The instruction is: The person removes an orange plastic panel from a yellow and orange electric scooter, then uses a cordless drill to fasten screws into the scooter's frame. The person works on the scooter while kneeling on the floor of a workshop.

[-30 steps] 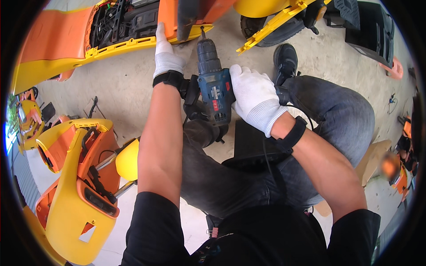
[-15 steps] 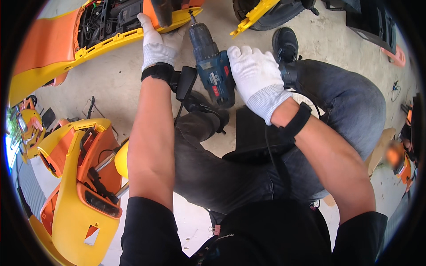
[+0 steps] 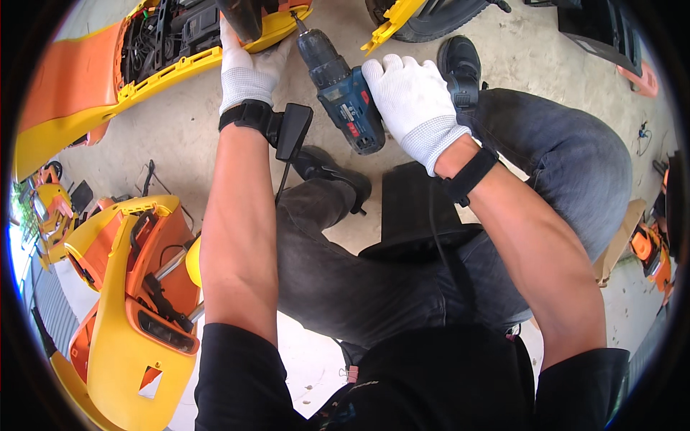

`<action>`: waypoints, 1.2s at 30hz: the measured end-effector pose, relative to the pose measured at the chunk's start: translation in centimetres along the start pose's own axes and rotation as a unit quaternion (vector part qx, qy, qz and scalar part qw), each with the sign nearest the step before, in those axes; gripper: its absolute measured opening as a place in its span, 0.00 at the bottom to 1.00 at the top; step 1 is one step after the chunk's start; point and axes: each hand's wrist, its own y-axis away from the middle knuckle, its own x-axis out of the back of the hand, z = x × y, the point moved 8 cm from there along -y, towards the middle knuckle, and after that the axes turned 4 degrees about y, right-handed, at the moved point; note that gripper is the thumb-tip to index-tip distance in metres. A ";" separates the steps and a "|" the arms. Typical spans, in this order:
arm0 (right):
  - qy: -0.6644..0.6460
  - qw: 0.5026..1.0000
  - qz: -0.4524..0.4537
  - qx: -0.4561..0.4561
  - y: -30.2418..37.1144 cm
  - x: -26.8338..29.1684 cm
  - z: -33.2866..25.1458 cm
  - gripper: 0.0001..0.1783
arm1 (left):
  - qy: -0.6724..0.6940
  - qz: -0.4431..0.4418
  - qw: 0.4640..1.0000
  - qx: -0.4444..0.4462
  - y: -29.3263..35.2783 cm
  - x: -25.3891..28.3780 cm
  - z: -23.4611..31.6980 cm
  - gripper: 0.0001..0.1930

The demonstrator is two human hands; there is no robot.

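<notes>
My gloved right hand (image 3: pixel 411 100) is closed round the handle of a dark blue power drill (image 3: pixel 343 97). The drill's bit points up and left, at the end of a yellow and orange scooter body panel (image 3: pixel 282 29); whether its tip touches is too small to tell. My left hand (image 3: pixel 251 70), also in a white glove, grips this panel near the same end. Its thumb lies along the side, while the other fingers are partly hidden beneath the yellow edge. Dark parts and wiring (image 3: pixel 172 39) show inside the bodywork.
Yellow and orange scooter bodywork (image 3: pixel 136 302) stands close by my left forearm. Ahead are a black wheel (image 3: pixel 445 21) and a yellow strip (image 3: pixel 392 27). A black object (image 3: pixel 413 205) lies between my legs. Further orange parts (image 3: pixel 650 251) sit at far right.
Both hands and the drill have shifted slightly up and to the left in view. The drill's bit remains close to the panel's end, and the left hand keeps hold of the panel.
</notes>
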 end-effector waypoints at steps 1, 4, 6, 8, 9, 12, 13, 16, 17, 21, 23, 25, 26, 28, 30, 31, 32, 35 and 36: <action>0.003 1.000 -0.001 0.007 0.1 -0.1 0.0 0.16 | -0.001 0.011 1.000 -0.001 0.0 0.2 0.0 0.28; -0.016 0.999 0.021 0.025 0.3 0.2 0.3 0.17 | -0.013 0.005 1.000 0.000 0.0 -0.2 0.0 0.28; -0.034 0.999 0.025 0.028 0.4 0.3 0.4 0.17 | -0.017 0.015 1.000 0.001 -0.1 0.0 0.1 0.28; -0.042 0.998 0.020 0.034 0.3 0.5 0.2 0.17 | -0.016 0.037 0.999 0.002 -0.3 0.4 0.4 0.28; -0.041 0.998 0.011 0.036 0.3 0.5 0.1 0.16 | -0.018 0.035 0.999 0.001 -0.3 0.3 0.4 0.28; -0.037 0.999 0.007 0.039 0.4 0.5 -0.1 0.16 | -0.020 0.025 0.999 0.000 -0.2 0.0 0.2 0.28; -0.035 0.999 0.008 0.038 0.4 0.5 0.0 0.15 | -0.016 0.020 1.000 0.002 -0.1 0.0 0.1 0.28; -0.061 0.997 0.022 0.035 0.4 0.9 0.1 0.15 | -0.003 0.026 1.000 -0.001 -0.3 0.5 0.1 0.29; -0.057 0.998 0.018 0.036 0.4 0.9 0.1 0.15 | 0.002 0.031 1.000 -0.003 -0.4 0.7 0.2 0.29; -0.049 0.998 0.005 0.033 0.4 1.0 0.1 0.14 | 0.002 0.037 0.999 -0.004 -0.9 1.4 0.3 0.30; -0.054 0.998 -0.002 0.031 0.4 1.0 0.2 0.14 | 0.007 0.047 0.999 -0.003 -0.4 0.9 0.2 0.30; -0.061 0.998 -0.007 0.031 0.4 0.9 0.4 0.14 | 0.002 0.048 0.999 0.001 -0.3 0.7 0.0 0.30; -0.059 0.998 -0.006 0.031 0.4 0.8 0.4 0.15 | 0.001 0.049 0.999 0.001 -0.1 0.6 0.0 0.30; -0.055 0.998 -0.003 0.030 0.3 0.7 0.4 0.15 | -0.002 0.045 0.999 0.005 -0.1 0.5 -0.1 0.30; -0.059 0.998 -0.004 0.034 0.4 0.8 0.5 0.15 | -0.005 0.042 0.999 0.006 -0.1 0.4 -0.1 0.30; -0.061 0.997 -0.004 0.036 0.4 0.9 0.4 0.15 | -0.005 0.042 0.999 0.007 0.0 0.4 -0.1 0.30; -0.062 0.997 -0.002 0.035 0.3 1.0 0.4 0.15 | -0.005 0.041 0.999 0.008 -0.1 0.4 0.0 0.30; -0.062 0.998 -0.001 0.032 0.3 1.0 0.4 0.15 | -0.006 0.041 0.999 0.010 -0.1 0.5 0.0 0.30; -0.062 0.998 -0.004 0.032 0.3 1.0 0.4 0.15 | -0.007 0.041 0.999 0.010 -0.1 0.5 -0.1 0.30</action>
